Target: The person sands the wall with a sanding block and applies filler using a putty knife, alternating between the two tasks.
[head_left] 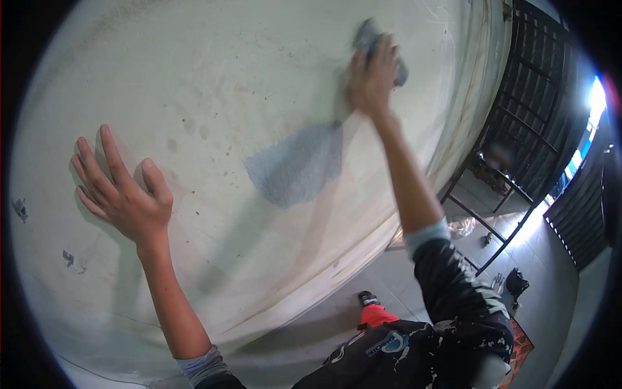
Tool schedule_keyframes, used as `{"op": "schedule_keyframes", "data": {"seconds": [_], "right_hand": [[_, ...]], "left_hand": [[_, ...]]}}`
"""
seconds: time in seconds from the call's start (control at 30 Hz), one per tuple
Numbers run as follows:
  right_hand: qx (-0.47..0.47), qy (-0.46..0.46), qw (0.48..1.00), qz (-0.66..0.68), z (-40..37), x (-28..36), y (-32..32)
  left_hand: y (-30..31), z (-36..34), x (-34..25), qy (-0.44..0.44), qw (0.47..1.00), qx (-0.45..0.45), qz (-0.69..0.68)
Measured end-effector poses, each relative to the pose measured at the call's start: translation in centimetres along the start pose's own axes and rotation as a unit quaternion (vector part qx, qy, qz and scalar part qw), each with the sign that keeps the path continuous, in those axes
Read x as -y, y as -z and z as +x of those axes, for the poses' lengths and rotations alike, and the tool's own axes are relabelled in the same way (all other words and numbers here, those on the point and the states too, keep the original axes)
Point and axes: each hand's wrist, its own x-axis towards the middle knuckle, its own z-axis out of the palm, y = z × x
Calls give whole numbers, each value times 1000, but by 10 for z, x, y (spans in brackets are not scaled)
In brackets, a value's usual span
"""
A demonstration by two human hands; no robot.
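Observation:
Against a large pale, stained surface point(246, 78), my left hand point(126, 194) lies flat at the left with its fingers spread. Up at the right, my right hand point(376, 81) presses a dark grey pad point(401, 72) to the same surface; motion blurs the hand and the pad. The pad sticks out on both sides of the fingers. Below and left of my right hand is a blue-grey patch point(298, 165) on the surface, and neither hand touches it. Small dark specks and marks dot the area around my left hand.
The surface's edge curves down the right side. Beyond it are a dark metal frame point(476, 220), dark slatted panels point(528, 97), a grey tiled floor point(544, 292) and a black object point(517, 283) on the floor. A shoe point(368, 298) shows at the bottom.

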Motion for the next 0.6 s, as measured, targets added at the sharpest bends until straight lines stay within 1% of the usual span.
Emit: {"op": "schedule_keyframes", "data": {"seconds": [0.03,0.07,0.1,0.13,0.2,0.23,0.27,0.3,0.37,0.47,0.5,0.53,0.57,0.6], "right_hand": [[21,64,997,-29,-34,11,-8],[53,100,993,-14,-75,22,-11],[94,100,990,27,-107,37,-2],[122,103,987,22,-119,38,5],[140,101,985,-1,-93,21,8],[95,88,991,-35,-67,10,1],[39,78,996,-14,-31,0,1],[18,37,999,2,7,-9,2],[-15,-3,999,37,56,-4,14],[-2,4,1000,12,19,10,6],[12,43,999,-18,-19,11,-3],[33,73,997,-16,-63,15,-9],[71,79,994,-14,-110,19,-13],[110,88,990,18,-145,29,-4]], "left_hand": [[-1,2,1,0,1000,-4,0],[-2,3,1,2,1000,-8,0],[-1,3,2,-1,1000,-8,-6],[1,2,3,-6,1000,-5,-11],[1,0,5,-7,1000,-5,-10],[0,0,6,-12,1000,-6,-11],[0,-1,5,-14,1000,-4,-9],[-1,-2,5,-13,1000,-7,-13],[-4,1,6,-13,1000,-14,-15],[-2,-1,1,4,1000,-6,-11],[-1,-2,1,8,1000,-2,-13],[-1,-2,1,12,1000,0,-14],[0,-1,0,12,1000,0,-13],[1,-1,-1,14,1000,5,-19]]}}
